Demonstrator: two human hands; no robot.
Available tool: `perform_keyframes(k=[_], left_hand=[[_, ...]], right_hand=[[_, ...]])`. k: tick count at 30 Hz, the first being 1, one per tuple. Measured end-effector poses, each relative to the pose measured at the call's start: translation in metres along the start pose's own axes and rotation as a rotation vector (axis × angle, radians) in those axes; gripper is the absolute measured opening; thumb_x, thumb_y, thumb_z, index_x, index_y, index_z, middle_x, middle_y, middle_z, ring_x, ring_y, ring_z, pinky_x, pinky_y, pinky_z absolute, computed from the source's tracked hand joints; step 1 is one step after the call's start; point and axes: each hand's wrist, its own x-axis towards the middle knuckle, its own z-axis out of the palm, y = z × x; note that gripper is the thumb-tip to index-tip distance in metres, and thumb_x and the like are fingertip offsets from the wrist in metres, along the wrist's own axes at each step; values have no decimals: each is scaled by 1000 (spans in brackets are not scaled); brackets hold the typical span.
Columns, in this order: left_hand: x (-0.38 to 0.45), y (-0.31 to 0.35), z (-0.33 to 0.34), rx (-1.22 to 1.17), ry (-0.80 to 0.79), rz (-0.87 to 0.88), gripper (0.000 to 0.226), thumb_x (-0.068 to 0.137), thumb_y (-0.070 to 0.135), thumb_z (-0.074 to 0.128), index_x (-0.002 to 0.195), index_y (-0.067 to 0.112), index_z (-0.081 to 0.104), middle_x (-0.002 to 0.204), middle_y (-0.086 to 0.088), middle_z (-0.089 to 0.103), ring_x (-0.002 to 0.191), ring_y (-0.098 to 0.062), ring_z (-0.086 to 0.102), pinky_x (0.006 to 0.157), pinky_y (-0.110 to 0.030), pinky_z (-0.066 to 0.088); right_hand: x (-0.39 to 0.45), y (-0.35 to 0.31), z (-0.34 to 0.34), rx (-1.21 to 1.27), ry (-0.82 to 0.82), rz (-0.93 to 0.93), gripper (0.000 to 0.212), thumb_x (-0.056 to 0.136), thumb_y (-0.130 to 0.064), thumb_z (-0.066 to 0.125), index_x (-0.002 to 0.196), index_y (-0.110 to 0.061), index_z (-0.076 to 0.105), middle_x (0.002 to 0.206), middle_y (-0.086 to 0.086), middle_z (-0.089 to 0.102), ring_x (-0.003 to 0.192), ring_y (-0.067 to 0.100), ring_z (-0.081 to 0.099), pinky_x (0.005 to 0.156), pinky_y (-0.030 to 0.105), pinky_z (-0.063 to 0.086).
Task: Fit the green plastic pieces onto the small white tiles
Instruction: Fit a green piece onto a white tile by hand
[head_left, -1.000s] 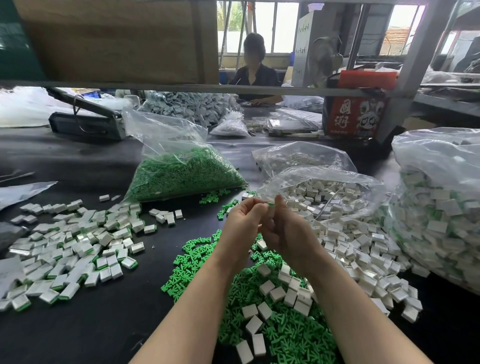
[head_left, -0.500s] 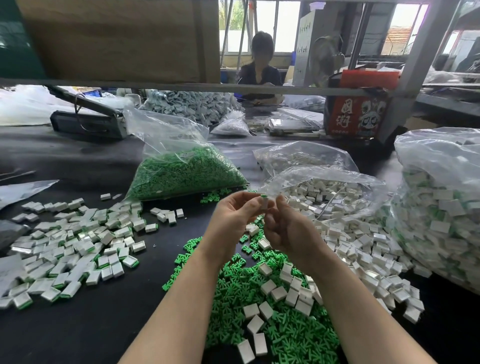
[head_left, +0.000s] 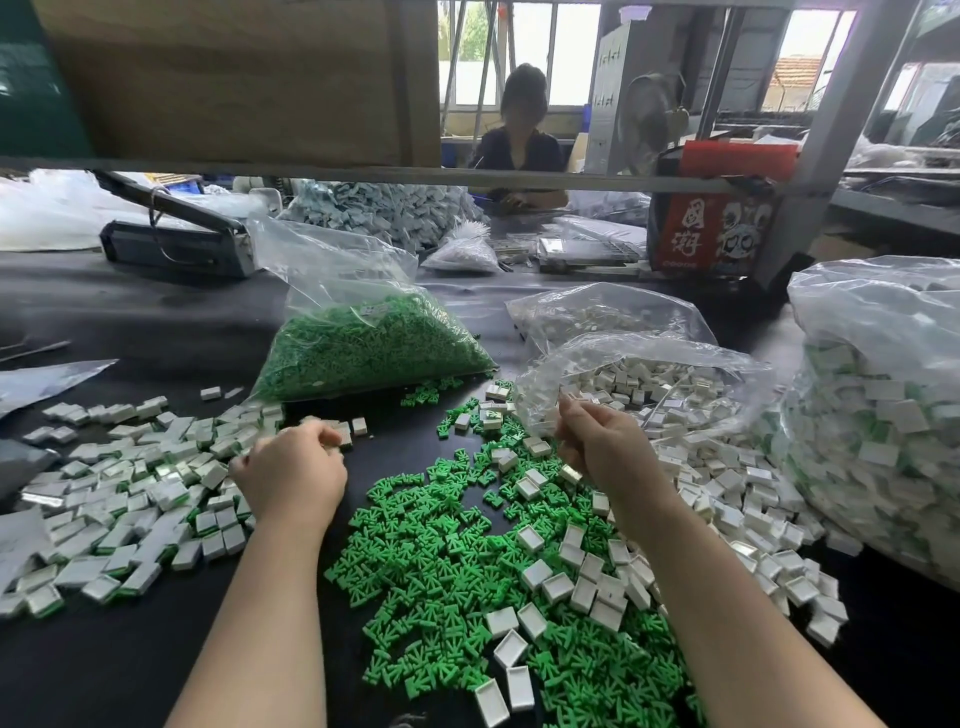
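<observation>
Hands that met at mid-frame a second ago have parted: the left hand (head_left: 291, 470) has swung out to the edge of the pile of finished tiles (head_left: 119, 499) at the lower left, fingers curled under; whether they hold anything cannot be told. Behind it, at centre, a clear bag of green plastic pieces (head_left: 363, 348) lies on the black table (head_left: 130, 332). Loose green pieces (head_left: 452, 571) spread across the lower centre, with small white tiles (head_left: 582, 587) scattered over them. Right of centre, the right hand (head_left: 602, 447) hangs above that heap, fingers drawn together; what they pinch, if anything, is too small to tell. Just behind it an open bag of white tiles (head_left: 675, 384) spills toward the lower right, and a large bag of assembled tiles (head_left: 883, 415) fills the right edge.
</observation>
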Motion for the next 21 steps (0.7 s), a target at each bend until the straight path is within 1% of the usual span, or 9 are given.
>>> perform_keyframes(k=[4,6,8,10,11,13,15,18,21], left_hand=[[1,-5,1,90,-9,-108,19,92,23,57,102,35,68,111,-3,66,114,-30,47,98,-42,27],[2,-6,0,123,-20,-155,20,91,23,57,105,31,69,118,-3,64,118,-30,45,102,-44,26],[0,-3,-2,170,-22,-170,23,90,22,57,108,29,68,121,-4,62,120,-30,44,102,-45,26],[-2,2,-3,214,3,-144,26,88,21,57,111,27,67,122,-7,61,120,-32,45,102,-45,28],[-4,6,-4,215,24,-116,26,88,20,57,112,25,67,123,-9,61,119,-33,45,101,-45,28],[-7,16,-7,145,55,-49,25,88,20,59,111,25,66,121,-11,61,117,-34,48,99,-44,31],[-10,27,-9,10,50,43,21,89,22,60,108,25,68,114,-9,65,109,-33,53,93,-41,39],[-18,48,-14,-288,-62,155,10,88,25,64,96,24,70,95,-3,71,89,-28,63,77,-37,53],[-27,65,-16,-394,-175,207,4,87,26,67,84,25,69,80,4,70,75,-19,65,65,-30,52]], right_hand=[[-1,3,0,-255,-5,-87,29,99,-23,54,74,-10,63,61,5,55,53,18,42,52,33,37],[0,5,1,-447,-42,-134,25,96,-26,58,76,-12,65,67,7,62,55,22,47,55,39,45],[0,6,2,-632,-97,-149,20,92,-30,64,77,-18,64,72,1,65,57,16,53,61,36,53],[0,7,4,-777,-126,-145,15,88,-33,70,76,-27,62,74,-7,63,59,9,56,61,28,56],[-1,8,5,-843,-125,-147,15,86,-35,72,76,-30,62,74,-9,63,61,8,58,63,29,57],[-2,9,8,-937,-125,-159,15,83,-41,73,80,-31,63,78,-7,65,69,12,63,69,33,59],[-3,10,13,-997,-127,-174,22,81,-46,74,89,-27,66,88,-6,67,79,12,64,76,35,59],[-2,12,18,-1124,-91,-216,25,85,-45,69,98,-23,65,96,-5,67,89,13,62,81,35,57],[0,15,19,-1159,-63,-243,17,92,-36,60,99,-21,64,96,-3,67,90,17,64,80,37,58]])
